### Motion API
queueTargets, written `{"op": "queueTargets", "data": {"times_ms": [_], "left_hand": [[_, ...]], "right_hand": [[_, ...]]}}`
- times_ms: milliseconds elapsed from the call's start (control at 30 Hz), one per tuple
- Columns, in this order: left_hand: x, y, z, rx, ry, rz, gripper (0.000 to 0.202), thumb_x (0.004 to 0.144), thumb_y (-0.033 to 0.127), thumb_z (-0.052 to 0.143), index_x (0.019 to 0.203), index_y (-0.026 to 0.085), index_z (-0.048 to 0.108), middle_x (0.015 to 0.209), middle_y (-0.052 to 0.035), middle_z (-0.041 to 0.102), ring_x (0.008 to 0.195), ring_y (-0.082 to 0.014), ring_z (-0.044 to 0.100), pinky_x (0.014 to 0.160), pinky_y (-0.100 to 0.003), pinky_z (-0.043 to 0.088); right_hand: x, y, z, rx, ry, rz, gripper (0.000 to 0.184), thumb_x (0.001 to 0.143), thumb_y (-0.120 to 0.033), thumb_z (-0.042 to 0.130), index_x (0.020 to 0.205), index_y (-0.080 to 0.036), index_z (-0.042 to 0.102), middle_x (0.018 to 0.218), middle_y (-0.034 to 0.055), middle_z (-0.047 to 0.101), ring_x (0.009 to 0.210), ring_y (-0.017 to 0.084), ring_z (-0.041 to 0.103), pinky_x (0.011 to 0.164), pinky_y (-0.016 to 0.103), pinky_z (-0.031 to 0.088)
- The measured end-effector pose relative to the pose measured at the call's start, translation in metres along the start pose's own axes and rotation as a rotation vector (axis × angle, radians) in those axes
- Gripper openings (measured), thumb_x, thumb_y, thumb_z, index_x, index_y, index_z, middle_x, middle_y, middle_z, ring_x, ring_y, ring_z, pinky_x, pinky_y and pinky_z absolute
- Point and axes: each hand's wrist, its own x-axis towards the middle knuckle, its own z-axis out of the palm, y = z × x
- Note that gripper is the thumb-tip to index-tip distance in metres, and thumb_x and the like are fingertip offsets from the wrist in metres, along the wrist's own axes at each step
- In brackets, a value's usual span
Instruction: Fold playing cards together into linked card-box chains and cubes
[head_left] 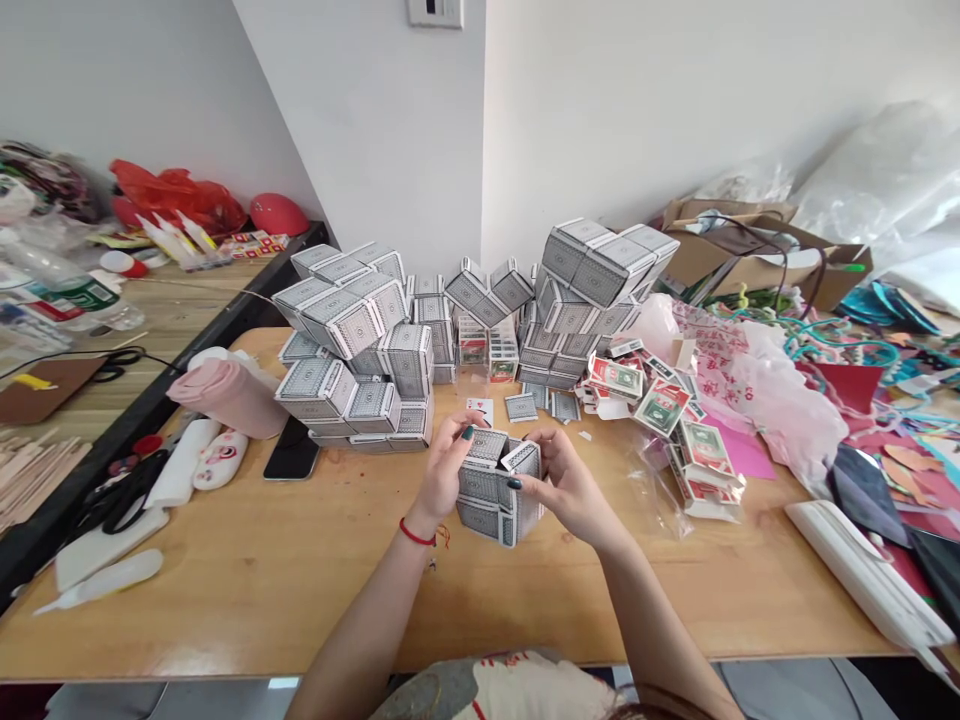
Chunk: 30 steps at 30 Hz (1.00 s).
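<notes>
Bare table (pixel 247 590) near; card-block stacks (pixel 352 340) wall far side.

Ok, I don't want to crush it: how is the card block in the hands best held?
Probably by its two flat side faces, coming from left and right, as the left hand and right hand do. The card block has loose flaps raised on top, so pressing there looks unwise.

2 bare forearms, red string bracelet (pixel 417 535) on the left wrist, dark-green polish on the fingers (pixel 466 434)
</notes>
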Motion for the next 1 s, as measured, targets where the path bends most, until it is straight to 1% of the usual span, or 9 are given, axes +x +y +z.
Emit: {"op": "queueTargets", "data": {"times_ms": [100, 233, 400, 533, 633, 767, 867, 933, 1000], "left_hand": [[0.000, 0.002, -0.002, 0.021, -0.005, 0.034, 0.024, 0.080, 0.033, 0.052, 0.097, 0.017, 0.058, 0.092, -0.0049, 0.056, 0.081, -0.0171, 0.052, 0.073, -0.027, 0.040], [-0.001, 0.003, -0.003, 0.079, 0.023, 0.080, 0.023, 0.080, 0.031, 0.053, 0.098, 0.017, 0.058, 0.094, -0.0056, 0.057, 0.087, -0.0185, 0.052, 0.079, -0.028, 0.039], [-0.001, 0.006, -0.004, 0.153, 0.020, 0.115, 0.023, 0.082, 0.031, 0.049, 0.099, 0.018, 0.057, 0.095, -0.0059, 0.057, 0.089, -0.0194, 0.051, 0.080, -0.029, 0.039], [-0.002, 0.008, -0.006, 0.227, -0.008, 0.131, 0.024, 0.084, 0.031, 0.045, 0.101, 0.018, 0.057, 0.097, -0.0063, 0.056, 0.092, -0.0194, 0.051, 0.083, -0.030, 0.038], [-0.001, 0.007, -0.007, 0.261, -0.024, 0.132, 0.025, 0.085, 0.031, 0.042, 0.099, 0.017, 0.058, 0.097, -0.0071, 0.057, 0.090, -0.0196, 0.052, 0.082, -0.031, 0.040], [0.000, 0.007, -0.005, 0.311, -0.011, 0.136, 0.028, 0.086, 0.031, 0.039, 0.093, 0.017, 0.062, 0.099, -0.0076, 0.061, 0.094, -0.0205, 0.054, 0.085, -0.032, 0.040], [0.001, 0.005, -0.005, 0.342, 0.013, 0.139, 0.032, 0.087, 0.032, 0.038, 0.087, 0.017, 0.066, 0.101, -0.0072, 0.063, 0.099, -0.0211, 0.055, 0.089, -0.032, 0.039], [0.001, 0.003, -0.004, 0.346, 0.036, 0.137, 0.034, 0.088, 0.032, 0.038, 0.084, 0.017, 0.068, 0.102, -0.0068, 0.064, 0.100, -0.0209, 0.055, 0.089, -0.032, 0.039], [0.002, 0.002, -0.005, 0.342, 0.066, 0.132, 0.034, 0.087, 0.032, 0.038, 0.083, 0.017, 0.068, 0.103, -0.0065, 0.064, 0.099, -0.0205, 0.056, 0.089, -0.031, 0.040]], "right_hand": [[0.001, -0.006, 0.001, 0.183, -0.016, 0.068, 0.035, 0.074, -0.042, 0.063, 0.091, -0.024, 0.038, 0.083, 0.0012, 0.060, 0.074, 0.016, 0.058, 0.065, 0.029, 0.045], [0.003, -0.013, 0.002, 0.327, 0.043, 0.151, 0.037, 0.071, -0.039, 0.068, 0.087, -0.024, 0.038, 0.074, -0.0014, 0.062, 0.067, 0.015, 0.059, 0.062, 0.026, 0.042], [0.006, -0.015, 0.000, 0.361, 0.051, 0.261, 0.040, 0.066, -0.037, 0.073, 0.085, -0.022, 0.042, 0.069, -0.0025, 0.064, 0.057, 0.012, 0.058, 0.054, 0.022, 0.039], [0.009, -0.014, 0.000, 0.328, 0.037, 0.311, 0.043, 0.063, -0.037, 0.075, 0.086, -0.022, 0.043, 0.067, -0.0023, 0.066, 0.056, 0.013, 0.059, 0.051, 0.021, 0.038], [0.008, -0.016, 0.002, 0.318, 0.013, 0.304, 0.043, 0.063, -0.038, 0.075, 0.086, -0.022, 0.042, 0.069, -0.0015, 0.066, 0.057, 0.014, 0.059, 0.050, 0.022, 0.039], [0.005, -0.020, 0.007, 0.273, 0.043, 0.248, 0.040, 0.065, -0.036, 0.073, 0.085, -0.023, 0.040, 0.064, -0.0034, 0.064, 0.052, 0.012, 0.056, 0.047, 0.021, 0.036], [0.003, -0.020, 0.010, 0.222, 0.125, 0.185, 0.037, 0.068, -0.034, 0.071, 0.083, -0.023, 0.038, 0.060, -0.0057, 0.060, 0.049, 0.010, 0.051, 0.046, 0.020, 0.034], [0.002, -0.020, 0.010, 0.182, 0.195, 0.149, 0.036, 0.069, -0.032, 0.069, 0.081, -0.024, 0.037, 0.056, -0.0076, 0.057, 0.046, 0.009, 0.048, 0.045, 0.019, 0.032], [0.003, -0.019, 0.010, 0.147, 0.235, 0.140, 0.034, 0.069, -0.032, 0.068, 0.081, -0.024, 0.037, 0.055, -0.0081, 0.055, 0.045, 0.009, 0.047, 0.044, 0.019, 0.031]]}}
